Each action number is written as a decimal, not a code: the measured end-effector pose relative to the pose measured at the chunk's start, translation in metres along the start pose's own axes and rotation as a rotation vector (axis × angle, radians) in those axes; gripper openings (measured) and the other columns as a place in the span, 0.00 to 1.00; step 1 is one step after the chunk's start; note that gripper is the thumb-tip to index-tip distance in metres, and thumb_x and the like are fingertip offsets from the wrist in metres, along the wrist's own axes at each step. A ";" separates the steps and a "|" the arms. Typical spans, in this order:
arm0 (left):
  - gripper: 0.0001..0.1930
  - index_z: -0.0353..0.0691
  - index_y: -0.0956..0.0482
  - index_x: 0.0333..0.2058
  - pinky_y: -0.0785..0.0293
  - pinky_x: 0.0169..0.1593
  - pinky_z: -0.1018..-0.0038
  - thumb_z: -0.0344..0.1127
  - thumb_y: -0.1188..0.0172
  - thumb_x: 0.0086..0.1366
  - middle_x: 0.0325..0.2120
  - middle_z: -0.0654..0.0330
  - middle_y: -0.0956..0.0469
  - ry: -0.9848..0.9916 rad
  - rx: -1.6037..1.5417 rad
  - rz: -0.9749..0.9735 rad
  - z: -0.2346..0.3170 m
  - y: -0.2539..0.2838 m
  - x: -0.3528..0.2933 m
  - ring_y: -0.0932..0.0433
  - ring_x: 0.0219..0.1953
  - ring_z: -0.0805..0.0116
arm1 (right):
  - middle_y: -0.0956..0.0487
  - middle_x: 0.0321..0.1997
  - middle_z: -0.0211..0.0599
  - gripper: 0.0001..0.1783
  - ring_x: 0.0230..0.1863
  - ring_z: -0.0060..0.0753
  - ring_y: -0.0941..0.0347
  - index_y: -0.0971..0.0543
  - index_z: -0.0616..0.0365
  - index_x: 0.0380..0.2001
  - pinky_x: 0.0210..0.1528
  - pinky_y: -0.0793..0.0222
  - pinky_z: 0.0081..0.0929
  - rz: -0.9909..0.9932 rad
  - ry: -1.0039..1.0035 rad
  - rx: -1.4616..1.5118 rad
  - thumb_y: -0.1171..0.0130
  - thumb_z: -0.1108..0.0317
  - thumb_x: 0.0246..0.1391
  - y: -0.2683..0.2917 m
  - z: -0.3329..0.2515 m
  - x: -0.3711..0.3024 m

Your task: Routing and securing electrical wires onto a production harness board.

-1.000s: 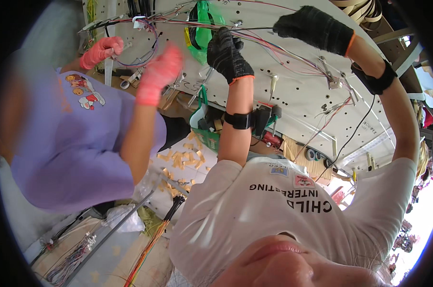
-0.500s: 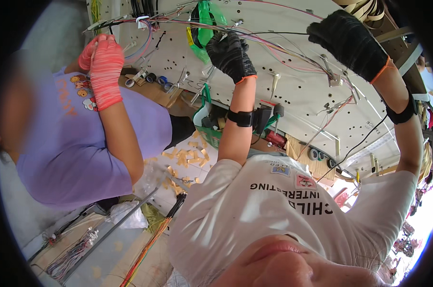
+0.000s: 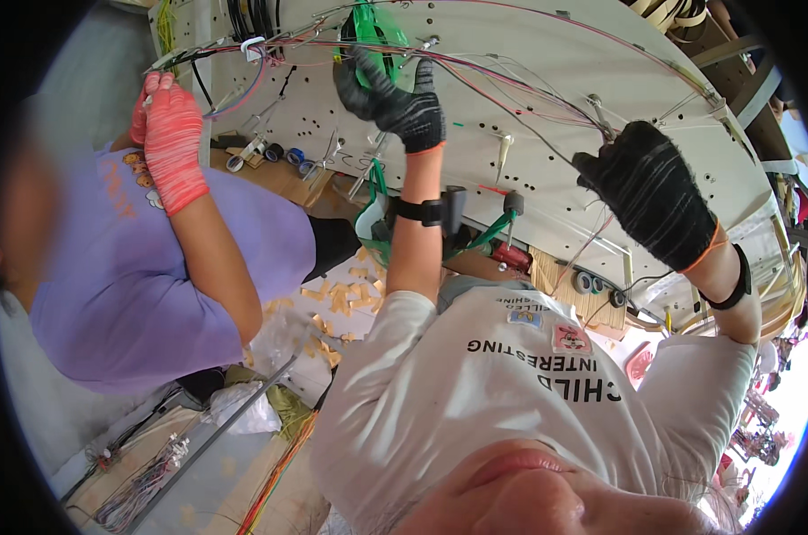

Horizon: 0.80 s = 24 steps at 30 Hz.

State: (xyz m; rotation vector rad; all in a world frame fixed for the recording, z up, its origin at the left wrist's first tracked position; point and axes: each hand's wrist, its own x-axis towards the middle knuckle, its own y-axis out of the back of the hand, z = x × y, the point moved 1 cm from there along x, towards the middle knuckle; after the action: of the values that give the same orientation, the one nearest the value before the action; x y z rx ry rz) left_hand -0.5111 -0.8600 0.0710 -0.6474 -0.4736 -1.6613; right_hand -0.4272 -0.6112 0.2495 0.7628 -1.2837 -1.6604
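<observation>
A long bundle of thin coloured wires (image 3: 529,83) runs across the pale wiring board (image 3: 475,143), held up on metal pegs. My left hand (image 3: 393,105), in a dark grey knit glove, is at the bundle beside a green plastic bag (image 3: 368,31). Its fingers are spread, and nothing shows gripped in them. My right hand (image 3: 649,192), in a black glove, is closed over the board's right part. From its fingertips a single dark wire (image 3: 520,116) stretches up-left toward the bundle near a peg. The fingertips' exact grip is partly hidden.
At left a co-worker in a purple shirt has pink-gloved hands (image 3: 172,134) at the bundle's left end. Metal pegs (image 3: 504,156) stick out of the board. Tape rolls (image 3: 279,153) lie below it; a green bucket-like bag (image 3: 373,218) hangs near my left forearm.
My right hand has moved down and left with the dark wire. My left hand has shifted left along the bundle, and its fingers have opened.
</observation>
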 end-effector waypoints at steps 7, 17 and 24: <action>0.15 0.44 0.17 0.30 0.28 0.47 0.61 0.38 0.23 0.44 0.29 0.60 0.18 -0.410 0.037 -0.459 -0.037 0.003 0.039 0.23 0.36 0.55 | 0.23 0.25 0.33 0.06 0.30 0.38 0.25 0.20 0.52 0.31 0.38 0.32 0.34 -0.014 -0.136 -0.094 0.40 0.65 0.48 -0.012 0.003 -0.012; 0.08 0.44 0.14 0.31 0.26 0.44 0.67 0.28 0.28 0.50 0.31 0.63 0.19 -0.375 -0.350 -0.539 -0.021 0.015 0.039 0.22 0.35 0.61 | 0.18 0.32 0.39 0.12 0.35 0.43 0.23 0.18 0.54 0.39 0.41 0.29 0.36 0.156 -0.265 0.107 0.37 0.69 0.48 -0.017 0.001 -0.033; 0.10 0.48 0.14 0.34 0.29 0.43 0.65 0.32 0.31 0.49 0.32 0.63 0.20 -0.170 0.156 -0.624 -0.006 0.007 0.027 0.23 0.38 0.58 | 0.18 0.34 0.38 0.12 0.35 0.43 0.23 0.18 0.53 0.40 0.42 0.30 0.37 0.164 -0.354 0.131 0.36 0.68 0.49 -0.009 -0.013 -0.030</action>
State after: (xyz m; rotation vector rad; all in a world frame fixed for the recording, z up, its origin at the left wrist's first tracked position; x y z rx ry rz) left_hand -0.5082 -0.8851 0.0839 -0.5568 -0.9934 -2.1298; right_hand -0.4057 -0.5888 0.2364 0.4346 -1.6678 -1.6366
